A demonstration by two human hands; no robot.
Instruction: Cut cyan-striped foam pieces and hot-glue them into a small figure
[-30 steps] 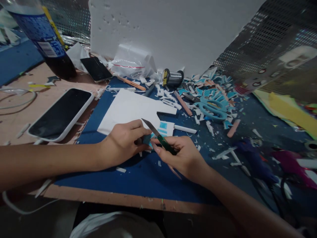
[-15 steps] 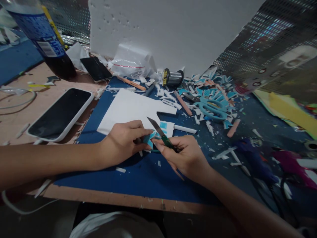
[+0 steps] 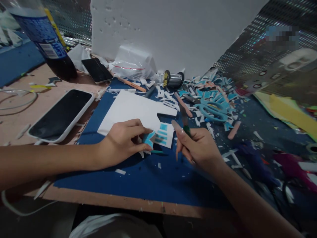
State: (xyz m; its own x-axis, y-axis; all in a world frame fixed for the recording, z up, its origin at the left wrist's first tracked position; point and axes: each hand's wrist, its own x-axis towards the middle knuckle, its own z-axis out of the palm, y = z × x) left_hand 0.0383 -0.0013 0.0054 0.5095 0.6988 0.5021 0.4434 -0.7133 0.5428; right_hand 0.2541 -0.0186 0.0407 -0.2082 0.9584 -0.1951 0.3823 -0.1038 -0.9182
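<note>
Blue-topped foam piece sits at the white sheet's near edge, on the blue mat covering the desk. The left hand has its grip closed on it, thumb and fingertips pinching. The right hand is just beside, its grip wrapped round a green-handled craft knife, blade raised clear of the foam. Turquoise scissors lie beyond among scraps.

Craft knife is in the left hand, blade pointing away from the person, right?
No. In the head view the craft knife is in the right hand, blade pointing away from the person; the left hand pins a blue piece.
</note>
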